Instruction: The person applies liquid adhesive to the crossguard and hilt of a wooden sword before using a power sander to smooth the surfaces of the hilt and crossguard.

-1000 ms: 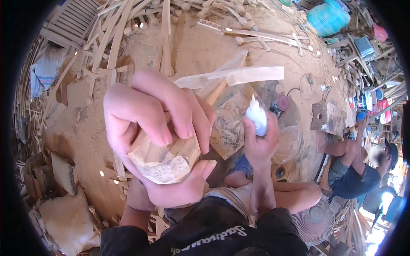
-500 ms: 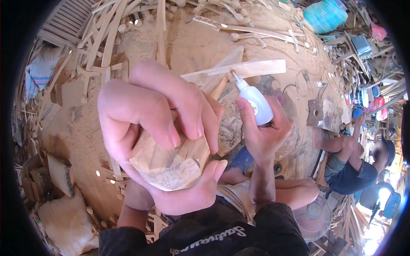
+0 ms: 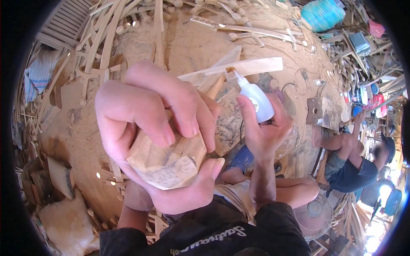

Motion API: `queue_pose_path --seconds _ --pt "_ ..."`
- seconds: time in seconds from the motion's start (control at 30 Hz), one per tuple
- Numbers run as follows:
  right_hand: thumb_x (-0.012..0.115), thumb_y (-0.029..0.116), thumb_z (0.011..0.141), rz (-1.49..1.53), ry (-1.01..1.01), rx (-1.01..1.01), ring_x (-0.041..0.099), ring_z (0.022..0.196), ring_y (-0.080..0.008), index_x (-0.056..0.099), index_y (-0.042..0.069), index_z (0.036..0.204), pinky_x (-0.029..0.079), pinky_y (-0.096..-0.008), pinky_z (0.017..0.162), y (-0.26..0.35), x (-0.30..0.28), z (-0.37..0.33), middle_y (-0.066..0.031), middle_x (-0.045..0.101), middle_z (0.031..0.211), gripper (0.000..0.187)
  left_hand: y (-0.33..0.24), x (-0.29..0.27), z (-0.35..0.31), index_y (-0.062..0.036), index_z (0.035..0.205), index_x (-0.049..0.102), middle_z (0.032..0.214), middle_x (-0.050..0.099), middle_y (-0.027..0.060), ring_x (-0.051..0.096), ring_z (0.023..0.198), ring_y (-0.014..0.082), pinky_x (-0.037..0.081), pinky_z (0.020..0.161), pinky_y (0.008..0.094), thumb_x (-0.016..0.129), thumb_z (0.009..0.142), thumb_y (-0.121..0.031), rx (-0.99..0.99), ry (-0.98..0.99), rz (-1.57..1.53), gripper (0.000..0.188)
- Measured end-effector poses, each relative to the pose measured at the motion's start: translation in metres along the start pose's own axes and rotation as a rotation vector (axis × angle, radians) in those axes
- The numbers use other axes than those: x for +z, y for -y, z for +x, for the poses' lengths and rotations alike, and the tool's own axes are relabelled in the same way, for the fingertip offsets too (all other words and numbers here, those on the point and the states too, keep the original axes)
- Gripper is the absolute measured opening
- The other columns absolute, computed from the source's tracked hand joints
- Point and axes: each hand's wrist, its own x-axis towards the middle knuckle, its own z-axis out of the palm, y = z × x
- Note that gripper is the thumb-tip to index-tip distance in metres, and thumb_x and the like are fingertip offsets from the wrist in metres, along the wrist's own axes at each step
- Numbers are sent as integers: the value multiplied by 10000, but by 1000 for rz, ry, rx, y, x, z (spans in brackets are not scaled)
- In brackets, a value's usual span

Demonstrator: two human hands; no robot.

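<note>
Sawdust covers the sandy workshop floor (image 3: 188, 47) beneath you, strewn with wooden slats (image 3: 106, 38) at the upper left, sacks (image 3: 64, 222) at the lower left, a teal bundle (image 3: 322, 13) at the upper right and a small fan (image 3: 315, 215) by your knee; another person (image 3: 354, 166) sits at work well off to your right. Your left hand (image 3: 158, 132) is closed tight around the thick end of a wooden piece (image 3: 168, 160), which runs away from you to a pale crosspiece (image 3: 252, 66). Your right hand (image 3: 267, 128) is wrapped around a white glue bottle (image 3: 255, 100), thumb along its side, with the nozzle tilted up and touching the crosspiece. Compared with half a second ago, little differs: bottle and nozzle sit slightly higher and closer to the crosspiece, and your left hand's grip is unchanged. A second ago, the bottle was lower, clear of the wood.
</note>
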Motion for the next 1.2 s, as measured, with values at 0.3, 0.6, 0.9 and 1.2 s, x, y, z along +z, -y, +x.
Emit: queue_pose_path --seconds 0.3,0.6,0.9,1.2 --pt "870 102 891 -10 -6 -29 562 671 -41 767 -24 994 428 -224 582 -11 -2 -11 25 676 758 192 1 5 0 -146 1074 380 1045 477 44 554 658 162 468 678 389 843 679 16 10 -38 -33 630" --pt "866 102 894 -5 2 -43 537 655 -22 767 -12 992 412 -217 566 -14 0 -11 34 674 753 179 3 9 1 -142 1069 387 1037 479 48 573 660 170 469 666 387 832 656 25 28 -66 -63 629" --pt "880 90 875 75 -34 0 529 653 -26 750 -32 978 409 -225 561 -14 1 -8 15 656 731 205 2 9 1 -142 1062 392 1036 485 43 583 635 173 469 649 385 826 654 25 24 -78 -33 618" --pt "804 166 955 145 -42 134 581 767 -89 741 -21 1045 472 -250 681 -40 -9 -22 -3 655 846 217 1 9 2 -155 1059 401 993 519 21 591 652 190 476 630 387 852 725 -76 16 -112 -77 566"
